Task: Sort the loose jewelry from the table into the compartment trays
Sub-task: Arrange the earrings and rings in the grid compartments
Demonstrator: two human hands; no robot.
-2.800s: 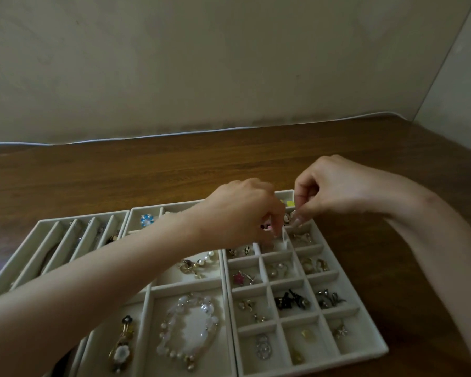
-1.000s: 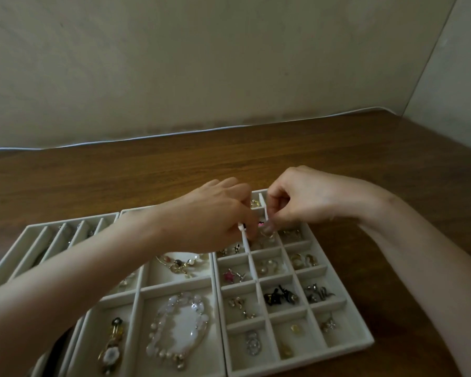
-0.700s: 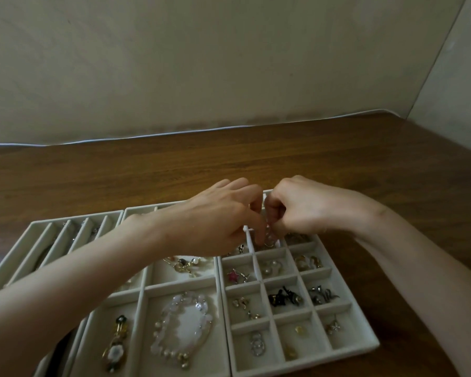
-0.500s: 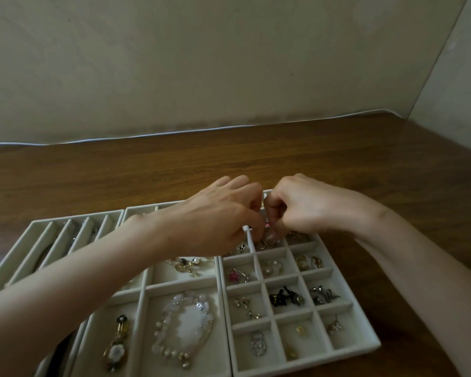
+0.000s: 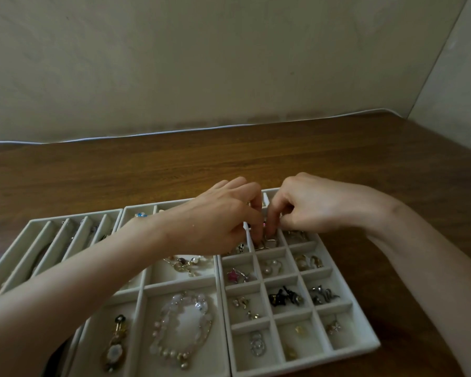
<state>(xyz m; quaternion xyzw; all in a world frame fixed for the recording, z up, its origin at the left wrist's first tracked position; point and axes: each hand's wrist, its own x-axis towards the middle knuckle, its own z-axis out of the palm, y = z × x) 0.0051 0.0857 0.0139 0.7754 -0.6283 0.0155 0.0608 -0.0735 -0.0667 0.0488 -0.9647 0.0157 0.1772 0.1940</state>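
Note:
Three pale compartment trays lie side by side on the wooden table. My left hand and my right hand meet fingertip to fingertip over a back-row cell of the small-grid tray. Both pinch a tiny jewelry piece with a pink speck, which the fingers mostly hide. Right below the fingertips, a silvery piece lies in that cell. The other grid cells hold earrings and charms, among them a pink star and a black piece.
The middle tray holds a pearl bracelet, a flower pendant and a beaded chain. The left tray has long slots with chains. Bare wooden table runs back to the wall, with a white cable along it.
Both hands have come down from above the grid tray, and their fingertips now reach into a back cell. The pinched piece went down with them. In the last half second they barely moved.

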